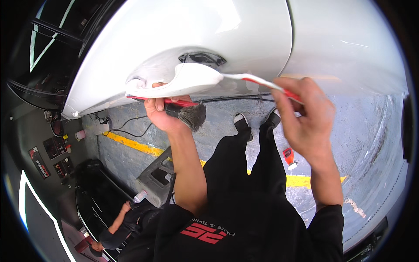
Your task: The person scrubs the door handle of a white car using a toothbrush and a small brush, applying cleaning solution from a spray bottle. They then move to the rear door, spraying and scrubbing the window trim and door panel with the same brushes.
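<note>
The person stood close against a white car door (187, 39), both arms raised to its handle (192, 78). The left hand (163, 111) was curled shut around a red-handled brush (185, 111) with a grey, bushy head, and its fingers also pulled the handle out from the door, so the recess behind lay open. The right hand (305, 115) was closed round the red grip of a thin brush (262, 82), whose pale shaft reached left to the recess (203, 57), its tip hidden at the handle's edge.

The thin brush looked light and somewhat whippy; held far back at the red grip as it was, the tip would wander, so a hold nearer the middle would steady it, I judged. The bushy brush seemed soft in the bristles, stiff in the handle, and easy to keep in a closed fist. The door handle was rigid and sprung, glossy and probably slick if wet, best taken from beneath with the fingertips.

Below, on the wet concrete floor (358, 131), ran a yellow line (139, 146); a red-and-white bottle (288, 158) lay near the person's shoes. Lower left, another person (126, 220) crouched by a grey box (155, 179).
</note>
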